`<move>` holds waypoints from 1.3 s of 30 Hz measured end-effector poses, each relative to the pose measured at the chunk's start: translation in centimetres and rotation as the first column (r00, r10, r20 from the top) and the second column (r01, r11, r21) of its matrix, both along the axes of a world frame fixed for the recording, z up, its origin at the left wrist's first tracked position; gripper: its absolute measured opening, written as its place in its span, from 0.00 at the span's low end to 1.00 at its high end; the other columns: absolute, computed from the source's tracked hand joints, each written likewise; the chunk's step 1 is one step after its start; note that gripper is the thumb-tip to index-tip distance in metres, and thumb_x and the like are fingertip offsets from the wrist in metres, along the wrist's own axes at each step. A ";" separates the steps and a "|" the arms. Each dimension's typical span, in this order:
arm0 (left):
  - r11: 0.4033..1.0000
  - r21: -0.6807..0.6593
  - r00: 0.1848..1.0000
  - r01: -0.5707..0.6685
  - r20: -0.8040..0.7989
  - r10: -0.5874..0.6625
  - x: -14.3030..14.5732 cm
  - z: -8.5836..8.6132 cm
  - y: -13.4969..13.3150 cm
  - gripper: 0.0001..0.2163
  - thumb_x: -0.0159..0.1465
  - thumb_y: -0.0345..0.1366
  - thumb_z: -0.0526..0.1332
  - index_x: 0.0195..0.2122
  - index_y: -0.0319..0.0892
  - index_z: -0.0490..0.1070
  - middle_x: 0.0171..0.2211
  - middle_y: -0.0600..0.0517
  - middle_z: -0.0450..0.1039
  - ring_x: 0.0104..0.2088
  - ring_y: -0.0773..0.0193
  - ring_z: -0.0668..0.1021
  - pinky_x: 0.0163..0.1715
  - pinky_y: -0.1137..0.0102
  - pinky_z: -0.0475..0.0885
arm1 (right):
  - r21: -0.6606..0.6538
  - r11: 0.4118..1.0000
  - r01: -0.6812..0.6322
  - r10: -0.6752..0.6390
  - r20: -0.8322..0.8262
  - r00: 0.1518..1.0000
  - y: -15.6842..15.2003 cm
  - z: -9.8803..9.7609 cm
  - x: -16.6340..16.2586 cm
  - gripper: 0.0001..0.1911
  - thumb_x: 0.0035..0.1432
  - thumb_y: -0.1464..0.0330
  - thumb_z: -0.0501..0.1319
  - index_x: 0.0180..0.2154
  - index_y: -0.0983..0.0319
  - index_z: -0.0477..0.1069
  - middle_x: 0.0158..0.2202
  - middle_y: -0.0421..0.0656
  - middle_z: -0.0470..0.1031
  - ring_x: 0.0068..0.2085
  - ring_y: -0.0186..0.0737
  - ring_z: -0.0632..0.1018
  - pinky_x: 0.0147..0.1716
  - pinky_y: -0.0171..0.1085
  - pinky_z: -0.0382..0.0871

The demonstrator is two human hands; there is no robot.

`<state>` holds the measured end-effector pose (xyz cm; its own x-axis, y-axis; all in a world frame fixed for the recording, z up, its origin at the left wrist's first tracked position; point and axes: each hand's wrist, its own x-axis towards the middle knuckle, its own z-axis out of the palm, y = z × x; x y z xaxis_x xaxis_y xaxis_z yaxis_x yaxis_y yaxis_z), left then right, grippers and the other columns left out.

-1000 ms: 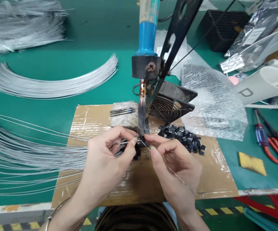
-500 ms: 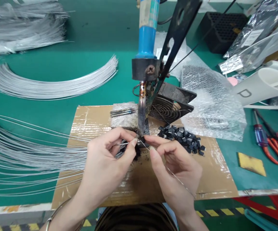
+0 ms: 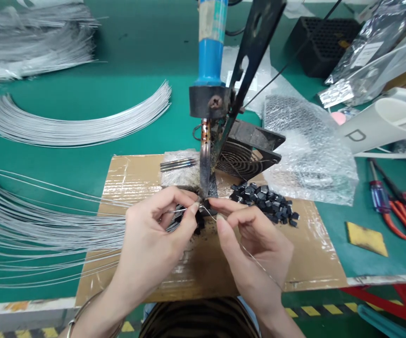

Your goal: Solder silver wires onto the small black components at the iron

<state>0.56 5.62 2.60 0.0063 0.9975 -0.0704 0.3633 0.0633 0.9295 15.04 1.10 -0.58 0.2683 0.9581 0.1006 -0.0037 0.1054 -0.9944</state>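
My left hand [image 3: 162, 230] is closed in a pinch on a thin grey wire [image 3: 175, 211], its end under the tip of the upright soldering iron [image 3: 211, 61]. My right hand [image 3: 259, 239] pinches a strand of solder wire [image 3: 257, 259] that runs across the palm, its upper end close to the iron's tip. A small dark piece sits between the fingertips; its details are too small to make out. Loose grey wires [image 3: 65, 230] fan out left of my left hand. Beyond my right hand lies a pile of small black parts [image 3: 268, 202].
A black metal bracket [image 3: 248, 61] holds the iron above the cardboard [image 3: 311, 253]. Behind it stands a small fan [image 3: 245, 150]. A wire bundle [image 3: 79, 124] lies back left. Bubble wrap [image 3: 304, 150], orange-handled scissors [image 3: 403, 220] and a yellow sponge [image 3: 367, 238] are on the right.
The whole view has shifted slightly. Both hands keep their pinches near the iron's tip, and the solder wire's upper end appears a little nearer the wire end.
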 end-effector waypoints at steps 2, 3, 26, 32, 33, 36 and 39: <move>1.000 -0.005 1.000 0.005 0.002 -0.005 0.0 0.0 0.0 0.05 0.62 0.29 0.68 0.29 0.45 0.78 0.33 0.57 0.83 0.31 0.70 0.81 0.27 0.79 0.70 | -0.007 1.000 0.001 -0.001 0.013 1.000 0.0 -0.1 0.0 0.10 0.64 0.77 0.66 0.33 0.57 0.73 0.49 0.42 0.86 0.50 0.39 0.86 0.54 0.37 0.77; 1.000 -0.007 1.000 0.008 0.007 -0.008 0.0 -0.1 0.0 0.05 0.62 0.29 0.68 0.29 0.45 0.78 0.33 0.57 0.83 0.31 0.69 0.81 0.28 0.79 0.71 | -0.009 1.000 0.001 -0.001 0.020 1.000 0.0 -0.1 0.0 0.10 0.64 0.77 0.66 0.33 0.57 0.73 0.49 0.42 0.86 0.51 0.39 0.86 0.54 0.36 0.77; 0.999 -0.015 0.999 0.028 0.038 -0.028 0.0 -0.1 0.0 0.05 0.61 0.29 0.67 0.29 0.45 0.78 0.31 0.56 0.83 0.30 0.69 0.80 0.26 0.78 0.70 | 0.006 0.998 0.059 -0.059 0.048 0.997 0.0 -0.3 -0.4 0.10 0.64 0.76 0.67 0.33 0.57 0.74 0.47 0.41 0.86 0.50 0.39 0.86 0.53 0.36 0.77; 1.000 0.000 0.999 0.025 0.035 -0.025 -0.1 0.1 0.0 0.06 0.62 0.29 0.68 0.29 0.45 0.78 0.32 0.57 0.82 0.31 0.69 0.81 0.29 0.78 0.72 | 0.025 0.998 0.058 -0.059 0.050 0.997 0.0 -0.1 -0.6 0.10 0.63 0.77 0.67 0.33 0.57 0.75 0.47 0.41 0.86 0.50 0.38 0.85 0.54 0.36 0.76; 1.000 -0.003 0.999 0.024 0.033 -0.023 -0.1 0.1 0.0 0.06 0.62 0.29 0.68 0.29 0.45 0.78 0.32 0.57 0.83 0.31 0.69 0.81 0.29 0.78 0.72 | 0.028 0.998 0.059 -0.060 0.051 0.997 0.0 -0.1 -0.6 0.10 0.63 0.77 0.67 0.33 0.57 0.75 0.47 0.41 0.86 0.50 0.38 0.85 0.53 0.36 0.76; 1.000 -0.008 0.999 0.017 0.028 -0.017 0.0 0.1 0.0 0.05 0.61 0.29 0.68 0.29 0.45 0.79 0.32 0.56 0.83 0.30 0.70 0.80 0.27 0.78 0.71 | 0.048 0.997 0.052 -0.055 0.051 0.997 -0.1 -0.2 -0.5 0.10 0.63 0.78 0.67 0.34 0.57 0.75 0.47 0.41 0.86 0.50 0.39 0.86 0.54 0.36 0.76; 1.000 -0.011 0.999 0.015 0.028 -0.015 0.0 0.2 0.0 0.05 0.62 0.29 0.68 0.29 0.44 0.79 0.32 0.56 0.83 0.30 0.69 0.80 0.28 0.78 0.71 | 0.060 0.997 0.044 -0.047 0.054 0.997 0.0 -0.3 -0.5 0.10 0.63 0.79 0.67 0.34 0.58 0.75 0.47 0.41 0.86 0.51 0.39 0.86 0.55 0.37 0.77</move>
<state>0.60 5.58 2.79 0.0237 0.9964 -0.0808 0.3383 0.0681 0.9386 14.56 1.05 -0.84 0.3038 0.9371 0.1720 0.0573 0.1622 -0.9851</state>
